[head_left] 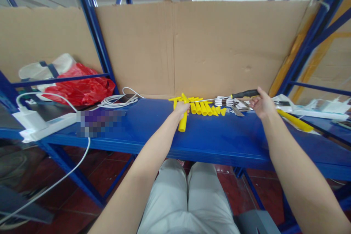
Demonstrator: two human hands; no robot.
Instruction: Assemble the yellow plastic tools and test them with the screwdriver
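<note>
Yellow tubular handle [182, 124] juts below the left hand [181, 108], whose fingers clasp it, the right hand [261, 104] gripping a screwdriver [244, 94].

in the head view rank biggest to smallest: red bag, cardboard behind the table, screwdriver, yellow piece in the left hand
1. Cardboard
2. Red bag
3. Screwdriver and yellow piece, unranked: the screwdriver looks longer, the yellow piece thicker.

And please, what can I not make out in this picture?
Head view throughout:
Middle of the yellow piece: hidden by the left hand.
Tip of the screwdriver: too small and blurred near that hand.
Object on the table: pixelated over.
Print on the white strips: too small.
Dark device at far right: cut off by the edge.
</note>
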